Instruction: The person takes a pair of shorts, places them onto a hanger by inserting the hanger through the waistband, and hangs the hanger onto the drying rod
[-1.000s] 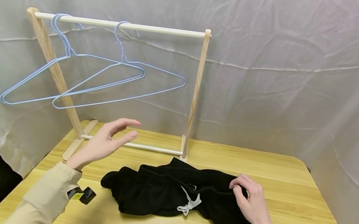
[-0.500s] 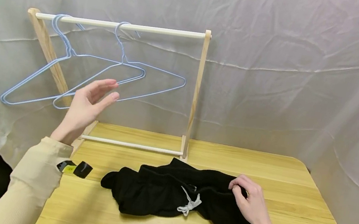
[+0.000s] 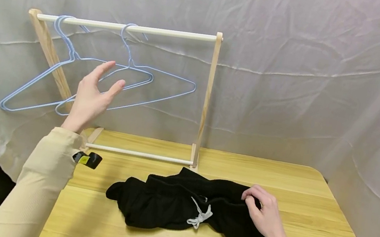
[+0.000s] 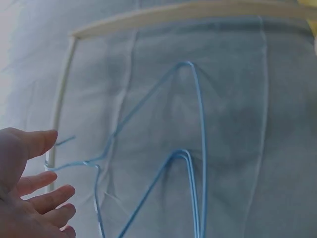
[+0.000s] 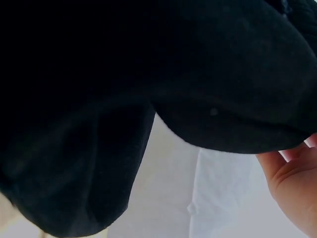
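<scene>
My left hand (image 3: 89, 97) is raised in front of several pale blue wire hangers, thumb and fingers spread apart with nothing between them. In the left wrist view its fingertips overlap the hook of the nearer hanger (image 4: 202, 114), where it loops over the rack's bar. That hanger (image 3: 163, 72) hangs apart from a bunch of other hangers (image 3: 69, 46) further left. Black drawstring pants (image 3: 161, 207) lie bunched on the table, with a white drawstring (image 3: 200, 216) tied in a bow. My right hand (image 3: 266, 219) pinches their upper right edge; some fingertips are hidden by the cloth.
The wooden rack (image 3: 208, 96) stands at the back left of the table (image 3: 308, 220), with a white top bar (image 3: 177, 34) and a lower bar (image 3: 139, 154). Behind it hangs a grey cloth backdrop (image 3: 291, 89).
My left hand has risen from above the table to the hangers, and its thumb and fingers have spread wider. The right hand stays on the pants, and the hangers have not moved.
</scene>
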The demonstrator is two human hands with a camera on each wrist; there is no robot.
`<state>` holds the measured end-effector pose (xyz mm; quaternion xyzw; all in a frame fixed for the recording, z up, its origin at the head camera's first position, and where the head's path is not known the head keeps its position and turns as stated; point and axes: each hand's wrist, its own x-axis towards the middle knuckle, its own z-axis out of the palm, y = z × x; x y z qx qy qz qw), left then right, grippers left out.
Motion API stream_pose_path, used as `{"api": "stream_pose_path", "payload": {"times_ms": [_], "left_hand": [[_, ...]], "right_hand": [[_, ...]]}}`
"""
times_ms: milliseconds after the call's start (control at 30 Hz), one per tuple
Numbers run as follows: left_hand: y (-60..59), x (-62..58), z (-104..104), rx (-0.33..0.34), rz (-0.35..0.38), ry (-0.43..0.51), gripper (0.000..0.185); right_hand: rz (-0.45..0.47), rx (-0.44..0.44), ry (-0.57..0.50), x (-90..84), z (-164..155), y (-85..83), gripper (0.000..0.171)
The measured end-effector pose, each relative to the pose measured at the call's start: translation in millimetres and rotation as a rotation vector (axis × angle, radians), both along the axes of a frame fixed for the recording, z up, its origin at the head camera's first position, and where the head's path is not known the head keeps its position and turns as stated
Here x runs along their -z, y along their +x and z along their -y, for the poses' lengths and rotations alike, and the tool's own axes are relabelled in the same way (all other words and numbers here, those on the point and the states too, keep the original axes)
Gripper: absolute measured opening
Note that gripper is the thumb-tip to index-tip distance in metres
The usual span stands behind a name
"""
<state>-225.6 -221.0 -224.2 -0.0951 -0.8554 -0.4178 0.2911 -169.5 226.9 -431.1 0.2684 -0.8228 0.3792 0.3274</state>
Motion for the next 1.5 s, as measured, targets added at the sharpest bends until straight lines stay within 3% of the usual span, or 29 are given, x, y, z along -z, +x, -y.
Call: {"api": "stream_pose_path", "payload": {"times_ms": [200, 533, 833, 1033, 1500], "left_hand": [[-11.9, 4.4, 5, -0.03, 0.017, -0.127, 0.063], [-23.3, -0.9, 7, -0.066, 0.022, -0.163, 0.053], [-31.8, -9.6, 7, -0.146, 0.061, -0.157, 0.046], [-39.6, -10.8, 8, -0.142, 0.011, -0.17, 0.036], [-44.5, -13.6, 14, -0.258, -0.052, -0.107, 0.029]], "right_hand": [[-0.002, 0.003, -0.003, 1.4, 1, -0.6, 0.039], [-0.01, -0.002, -0.012, 1.2, 2, -0.9, 0.039], [0.001, 0.002, -0.012, 2.8, 2, -1.0, 0.04], [-0.001, -0.002, -0.011, 4.4, 0, -0.9, 0.04], [0.001, 0.007, -0.011, 5.6, 1, -2.5, 0.041]]}}
